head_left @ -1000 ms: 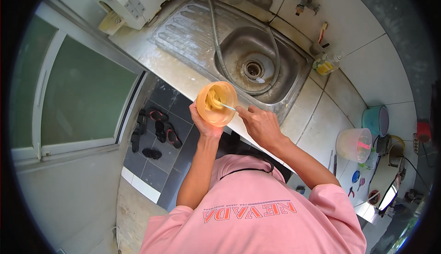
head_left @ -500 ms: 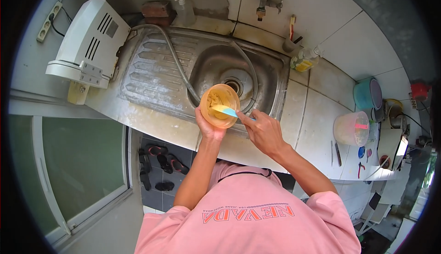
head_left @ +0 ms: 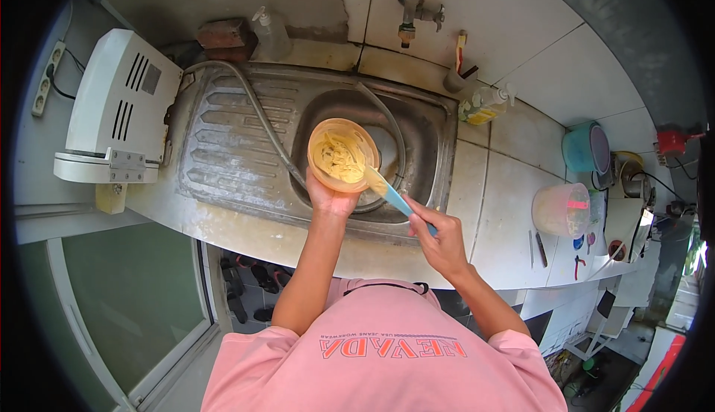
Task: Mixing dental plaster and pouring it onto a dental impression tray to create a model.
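Observation:
My left hand is closed round the near side of an orange plastic bowl, held above the sink basin and tilted so its inside shows. Soft yellow paste lies in the bowl. In my right hand is the handle of a light blue spatula. Its blade, smeared with yellow, meets the bowl's right rim. The fingers behind the bowl are hidden.
A grey hose runs over the ribbed drainboard of the steel sink. A white machine stands left. Beyond are a tap and pump bottles. A translucent tub and a knife lie right.
The spatula blade has moved from inside the bowl to its right rim. My right hand has shifted lower and right. The bowl is turned, showing more paste. The whole view has shifted slightly.

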Motion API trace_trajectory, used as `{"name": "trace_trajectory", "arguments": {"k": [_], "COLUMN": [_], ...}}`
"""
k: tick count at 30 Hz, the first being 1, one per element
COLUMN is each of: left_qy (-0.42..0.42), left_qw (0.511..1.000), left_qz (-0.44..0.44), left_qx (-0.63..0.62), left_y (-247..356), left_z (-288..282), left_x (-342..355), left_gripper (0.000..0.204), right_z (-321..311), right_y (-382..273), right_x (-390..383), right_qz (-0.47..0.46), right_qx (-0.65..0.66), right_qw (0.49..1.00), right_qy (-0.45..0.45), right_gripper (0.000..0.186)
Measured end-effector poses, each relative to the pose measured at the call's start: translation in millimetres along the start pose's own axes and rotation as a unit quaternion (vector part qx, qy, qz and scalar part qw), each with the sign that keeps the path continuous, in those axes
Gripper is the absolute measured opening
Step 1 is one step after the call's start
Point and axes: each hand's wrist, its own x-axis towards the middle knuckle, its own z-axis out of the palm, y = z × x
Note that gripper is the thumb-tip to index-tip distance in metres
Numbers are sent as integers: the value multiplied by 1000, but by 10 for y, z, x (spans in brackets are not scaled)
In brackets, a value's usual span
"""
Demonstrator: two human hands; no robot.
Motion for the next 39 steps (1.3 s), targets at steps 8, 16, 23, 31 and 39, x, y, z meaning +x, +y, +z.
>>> {"name": "trace_trajectory", "arguments": {"k": [8,16,23,31,39], "left_qy": [-44,-41,-40,-2,0], "left_qw": [999,999,999,994,994], "left_qz": [20,-25,1,108,108], "left_qx": [-3,-13,2,16,-1], "left_y": [-84,-146,-45,564,921], "left_z": [-1,78,57,-167,-234], "left_x": [110,81,63,-209,-541], "left_gripper": [44,44,47,46,48], "right_z": [-170,-29,-85,298,1756], "right_y": [53,184,206,989,1970], "right_x": [-102,-9,92,273,1411], "right_qz": [309,-174,-54,261,301], "right_qx": [263,-190,48,88,28], "right_qw": [912,959,992,959,944], "right_qy": [-53,120,101,-74,133], "right_gripper": [31,53,38,31,20]}}
